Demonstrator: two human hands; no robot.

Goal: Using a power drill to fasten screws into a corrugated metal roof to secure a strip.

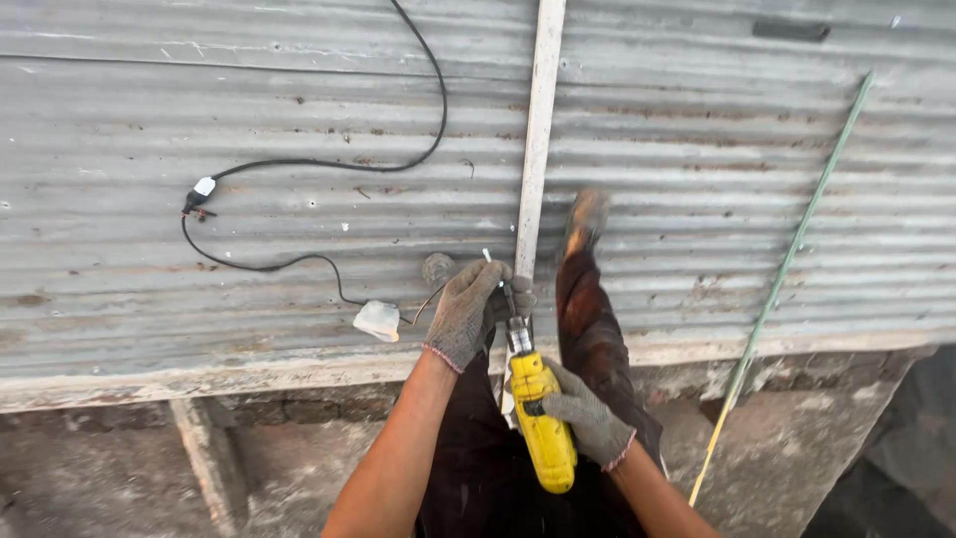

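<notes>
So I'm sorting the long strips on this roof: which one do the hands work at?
The white batten running up the middle; the thin green rod lies apart, at right.

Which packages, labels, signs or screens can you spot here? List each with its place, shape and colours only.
None shows clearly.
White tag: small, squarish, on the black cable lying on the corrugated metal sheet; may be a label.
White wrapped lump: crumpled, at the cable's lower end, left of the gloved left hand.
</notes>
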